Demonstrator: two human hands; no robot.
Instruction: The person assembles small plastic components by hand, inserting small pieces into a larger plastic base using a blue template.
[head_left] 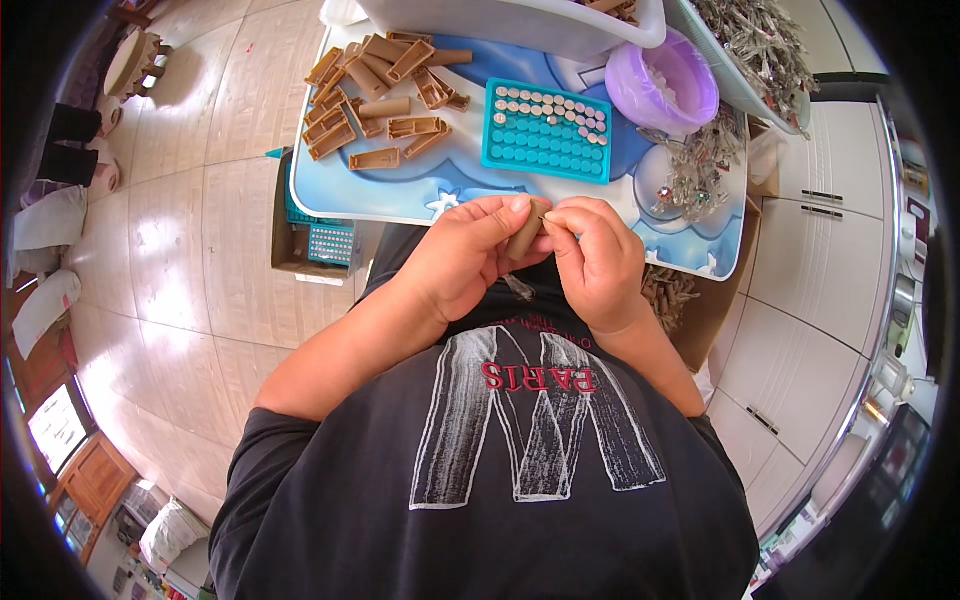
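Close to the table's near edge, my left hand (462,248) grips a brown plastic casing (524,235) between thumb and fingers, tilted upright. My right hand (603,262) meets it from the other side, thumb and forefinger pinched against the casing's edge. Whatever small thing lies in that pinch is too hidden to make out. Just beyond my hands sits a teal tray (545,168) of round pockets, its far rows filled with small silvery discs that look like button cells. Similar brown casings (375,158) lie in a loose heap at the table's far left.
The blue-and-white table (330,195) carries a purple bowl (625,95) with a clear liner and a pile of wired parts (705,165) at right. A white bin (520,35) and a tub of wired parts (750,45) stand behind. An open box (283,255) holds teal trays on the floor.
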